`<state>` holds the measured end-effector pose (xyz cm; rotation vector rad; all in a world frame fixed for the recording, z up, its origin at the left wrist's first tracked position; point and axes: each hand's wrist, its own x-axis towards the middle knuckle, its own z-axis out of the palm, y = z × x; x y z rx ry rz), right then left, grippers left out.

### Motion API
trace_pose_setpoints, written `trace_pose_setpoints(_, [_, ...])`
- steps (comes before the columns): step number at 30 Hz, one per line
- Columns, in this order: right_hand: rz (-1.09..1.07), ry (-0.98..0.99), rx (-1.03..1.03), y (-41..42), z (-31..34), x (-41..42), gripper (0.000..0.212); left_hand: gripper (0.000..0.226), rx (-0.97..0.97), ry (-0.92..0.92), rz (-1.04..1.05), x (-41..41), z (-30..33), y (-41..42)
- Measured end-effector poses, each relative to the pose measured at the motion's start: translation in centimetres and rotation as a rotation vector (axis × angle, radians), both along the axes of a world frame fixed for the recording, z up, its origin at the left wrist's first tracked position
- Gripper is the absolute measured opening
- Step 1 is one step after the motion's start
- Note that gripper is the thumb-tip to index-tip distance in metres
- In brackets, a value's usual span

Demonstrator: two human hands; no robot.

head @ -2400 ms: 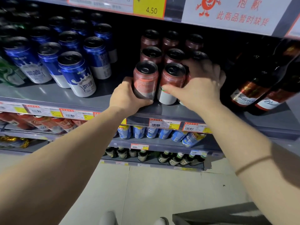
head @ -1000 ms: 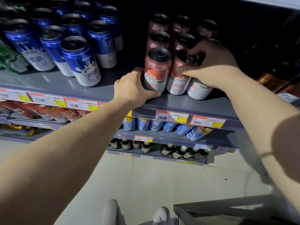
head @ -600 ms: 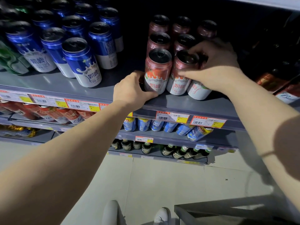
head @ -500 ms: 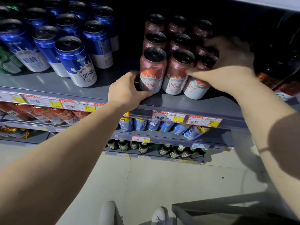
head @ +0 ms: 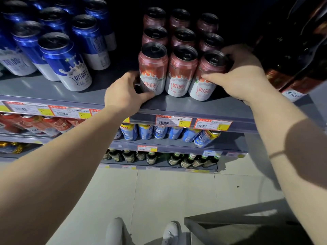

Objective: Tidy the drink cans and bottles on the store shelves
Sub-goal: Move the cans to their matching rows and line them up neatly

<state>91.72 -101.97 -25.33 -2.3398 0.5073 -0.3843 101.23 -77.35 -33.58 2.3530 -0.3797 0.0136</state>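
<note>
Red-and-white cans stand in three rows on the grey shelf [head: 177, 106]. In the front row are the left red can [head: 153, 68], the middle red can [head: 181, 71] and the right red can [head: 207, 76]. My left hand [head: 123, 93] grips the base of the left red can from its left side, thumb along the bottom front. My right hand [head: 242, 76] wraps the right red can from the right, thumb across its front. All three front cans face forward with their labels showing. More red cans [head: 155, 33] stand behind in the dark.
Blue-and-white cans [head: 65, 62] fill the same shelf's left part. Dark beer bottles [head: 300, 55] lean at the right. Lower shelves hold light blue cans [head: 159, 133], orange cans [head: 35, 123] and green bottles [head: 185, 160]. A grey platform [head: 238, 225] sits at floor level, lower right.
My right hand has shifted from the middle front can to the right front can, which now sits in line with the other two. My left hand has stayed on the left can.
</note>
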Motion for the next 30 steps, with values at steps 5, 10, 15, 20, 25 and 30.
trace_pose_setpoints(5, [-0.015,-0.047,0.054,0.4,-0.3,-0.5,0.065,0.069,0.017,0.004,-0.019,-0.3,0.4,-0.1])
trace_pose_setpoints(10, [-0.132,-0.088,0.075,1.7,-2.1,-3.7,0.077,0.083,-0.093,-0.273,0.080,-3.8,2.3,-1.5])
trace_pose_setpoints(15, [-0.281,-0.076,0.111,0.5,-4.4,-9.0,0.063,0.078,-0.295,-0.164,0.161,-7.9,2.8,-4.6])
trace_pose_setpoints(20, [-0.413,-0.089,0.109,-3.5,-4.9,-12.0,0.045,0.077,-0.399,-0.114,0.250,-7.7,1.2,-5.0])
trace_pose_setpoints(25, [-0.199,0.103,-0.074,-5.3,-4.8,-12.0,0.053,0.067,-0.362,-0.081,0.241,-6.8,0.1,-4.1])
trace_pose_setpoints(30, [-0.185,0.198,-0.091,-5.7,-4.6,-11.4,0.051,0.066,-0.402,0.016,0.281,-5.7,0.6,-3.9])
